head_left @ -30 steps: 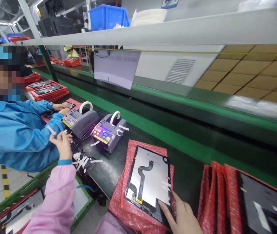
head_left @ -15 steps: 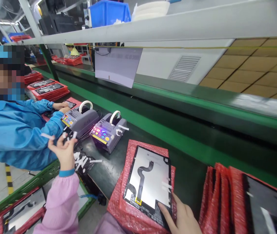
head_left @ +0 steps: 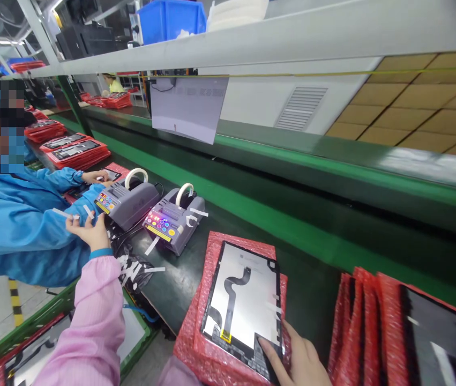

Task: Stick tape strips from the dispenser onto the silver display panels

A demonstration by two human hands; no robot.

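Note:
My left hand [head_left: 91,233] is raised at the left, in front of a co-worker's blue sleeve, its fingers bent. Short white tape strips [head_left: 88,212] cling to its fingertips. My right hand [head_left: 298,356] grips the lower right edge of a tablet screen [head_left: 247,300], thumb on top and fingers along the side. The screen lies back side up, with a silver plate, a dark ribbon cable [head_left: 231,300] and a few pale tape strips on its right edge. Beneath it are red bubble-wrap bags [head_left: 191,332].
Two grey tape dispensers [head_left: 175,220] stand beyond my left hand. Tape scraps [head_left: 133,271] lie on black plastic nearby. At right are upright red bags [head_left: 356,327] and another screen [head_left: 445,332]. A green crate [head_left: 61,300] is at lower left. A co-worker [head_left: 14,225] sits left.
My left hand has moved left and its fingers have drawn closer together. A white tape strip now shows at the front of the nearer dispenser. My right hand stays on the screen.

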